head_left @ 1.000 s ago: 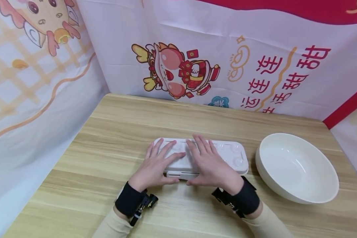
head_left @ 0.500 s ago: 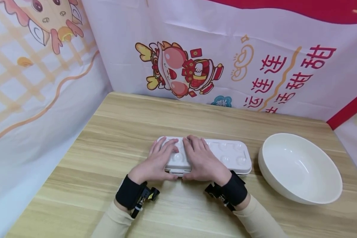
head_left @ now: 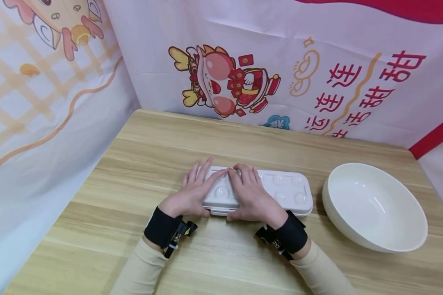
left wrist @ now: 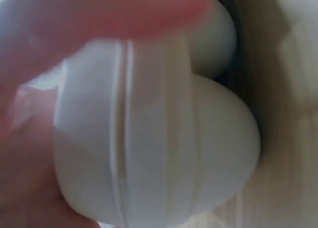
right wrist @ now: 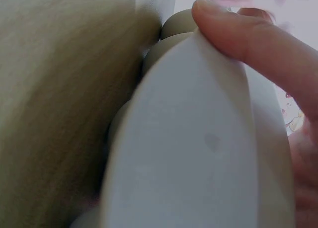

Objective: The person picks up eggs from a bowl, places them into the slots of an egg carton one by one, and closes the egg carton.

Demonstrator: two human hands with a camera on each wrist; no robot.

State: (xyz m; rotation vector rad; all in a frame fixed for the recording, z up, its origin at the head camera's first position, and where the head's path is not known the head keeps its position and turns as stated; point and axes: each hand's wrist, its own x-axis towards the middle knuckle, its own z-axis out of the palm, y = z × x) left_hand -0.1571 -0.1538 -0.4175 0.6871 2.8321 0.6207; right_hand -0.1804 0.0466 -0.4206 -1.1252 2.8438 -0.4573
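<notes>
A white lidded egg box (head_left: 291, 192) with round bumps on its lid lies lengthwise on the table. My left hand (head_left: 188, 194) spans its left end, thumb at the front edge and fingers fairly straight, their tips reaching past the far edge. In the left wrist view the thumb (left wrist: 164, 12) crosses the box's side, beside the rounded cups (left wrist: 223, 148) underneath. My right hand (head_left: 252, 196) grips the box near its middle, fingers bent over the lid and thumb at the front edge. A front clasp (head_left: 220, 212) shows between the two thumbs.
A large cream bowl (head_left: 373, 209) stands on the table to the right of the egg box. The wood-grain table (head_left: 133, 184) meets printed cloth (head_left: 151, 94) at the back and left. Both wrists carry black straps (head_left: 162, 227) with small cameras.
The left hand's fingers have straightened and lifted away from the lid's top, and its thumb has slid left off the clasp. The right hand moved left and closed in on the box earlier.
</notes>
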